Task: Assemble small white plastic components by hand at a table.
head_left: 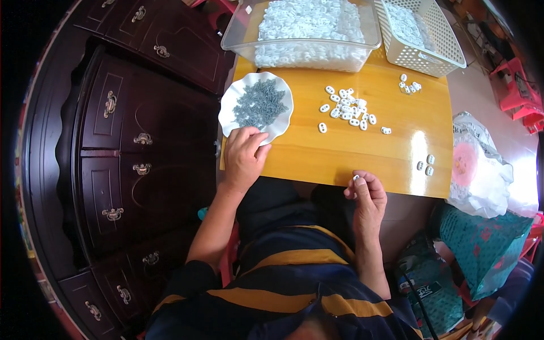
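A white scalloped dish (pixel 228 106) holds a heap of small grey screws (pixel 259 105). At its near rim is my left hand (pixel 245 156), fingers curled and thumb close to the index finger; anything pinched there is too small to make out. My right hand (pixel 368 195), just off the table's front edge, pinches a small white plastic piece (pixel 356 177) between thumb and fingers. Beyond it on the table, several white oval two-hole pieces (pixel 354 122) lie in a loose cluster. Three similar ovals (pixel 429 170) rest near the right edge.
At the back of the yellow wooden table (pixel 306 164) stand a clear plastic bin (pixel 238 42) and a cream perforated basket (pixel 430 62), both full of white pieces. A few more pieces (pixel 416 86) lie before the basket. Dark drawers (pixel 119 192) line the left; bags (pixel 481 249) stand right.
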The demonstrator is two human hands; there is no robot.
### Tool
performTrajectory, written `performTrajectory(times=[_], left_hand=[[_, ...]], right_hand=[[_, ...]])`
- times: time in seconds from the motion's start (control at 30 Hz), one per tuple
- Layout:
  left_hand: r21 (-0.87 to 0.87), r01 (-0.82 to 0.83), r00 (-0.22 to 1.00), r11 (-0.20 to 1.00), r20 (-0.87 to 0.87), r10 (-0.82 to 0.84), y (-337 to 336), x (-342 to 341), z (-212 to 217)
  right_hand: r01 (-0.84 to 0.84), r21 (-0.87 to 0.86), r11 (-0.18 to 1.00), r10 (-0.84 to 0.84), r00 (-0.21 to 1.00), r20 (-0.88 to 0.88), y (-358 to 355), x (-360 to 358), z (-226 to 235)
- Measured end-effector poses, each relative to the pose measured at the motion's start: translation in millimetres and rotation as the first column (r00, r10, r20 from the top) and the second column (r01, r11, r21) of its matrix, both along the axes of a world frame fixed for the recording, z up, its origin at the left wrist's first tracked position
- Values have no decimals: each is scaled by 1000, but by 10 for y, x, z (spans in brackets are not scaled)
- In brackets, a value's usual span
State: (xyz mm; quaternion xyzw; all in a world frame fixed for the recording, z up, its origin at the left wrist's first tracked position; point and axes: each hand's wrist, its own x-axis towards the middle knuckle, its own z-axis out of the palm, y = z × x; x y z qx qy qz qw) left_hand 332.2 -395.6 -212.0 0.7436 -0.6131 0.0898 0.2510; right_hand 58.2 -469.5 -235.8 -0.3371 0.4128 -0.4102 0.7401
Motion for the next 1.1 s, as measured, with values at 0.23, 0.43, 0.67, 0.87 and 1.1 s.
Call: performTrajectory(times=[0.23,0.43,0.67,0.87,1.1], left_hand=[[-12,-18,999,1000,-39,18,40,20,-83],[11,-81,996,997,-44,81,57,31,8],[82,-25,999,996,28,23,15,37,32],[13,-26,1000,1000,6,26,23,27,-69],[-89,-19,1000,996,-25,17,35,-61,-101]], right_hand=[[-6,7,1000,6,1000,-3,4,0,21],[-4,16,1000,4,1000,-4,-3,4,24],[-26,-3,1000,26,1000,11,-12,-32,-17],[-24,10,1000,24,999,22,-15,-27,-11],[-25,9,1000,25,1000,17,-16,-23,-6]])
